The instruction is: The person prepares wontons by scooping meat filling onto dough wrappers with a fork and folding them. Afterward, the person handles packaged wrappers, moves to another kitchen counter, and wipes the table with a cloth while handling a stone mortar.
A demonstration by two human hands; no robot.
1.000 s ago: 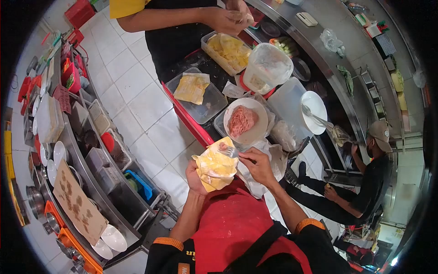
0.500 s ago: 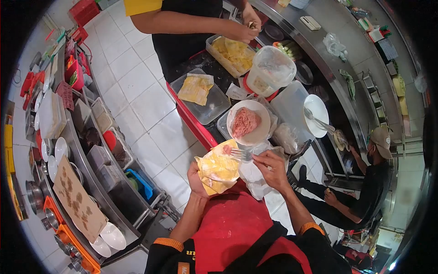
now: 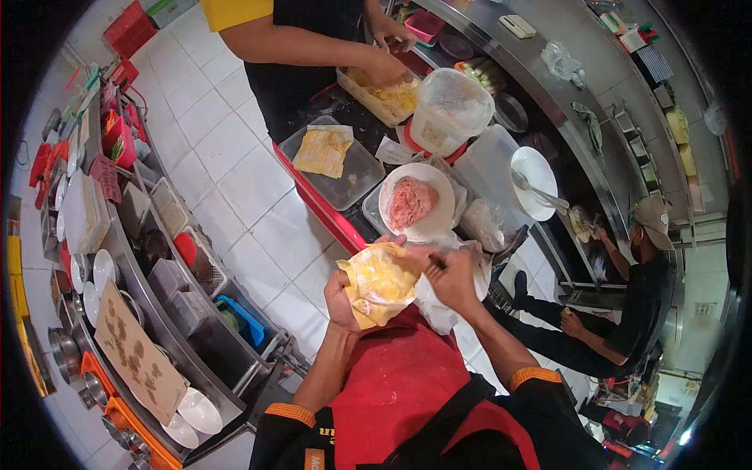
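A stack of floury yellow wrappers [image 3: 379, 286] rests in my left hand [image 3: 341, 301], whose fingers hold its left side. My right hand [image 3: 453, 276] is at the stack's upper right edge, blurred by motion; whether the fork is still in it I cannot make out. Just beyond my hands, a white bowl [image 3: 440, 223] holds pink minced meat [image 3: 412, 204]. Left of the bowl, a clear tray [image 3: 359, 188] has more yellow wrappers [image 3: 323, 152] in it.
A co-worker's hand [image 3: 385, 69] reaches into a tub of yellow pieces [image 3: 402, 100]. Nearby are a clear bucket [image 3: 448, 117] and a white plate with cutlery [image 3: 535, 168]. Another person [image 3: 638, 290] sits at the right. Shelves with containers [image 3: 184, 274] run along the left.
My right hand has moved onto the stack's upper edge, and the fork no longer shows clearly. The pink bit on the top wrapper is out of sight. The co-worker's hand has gone into the tub.
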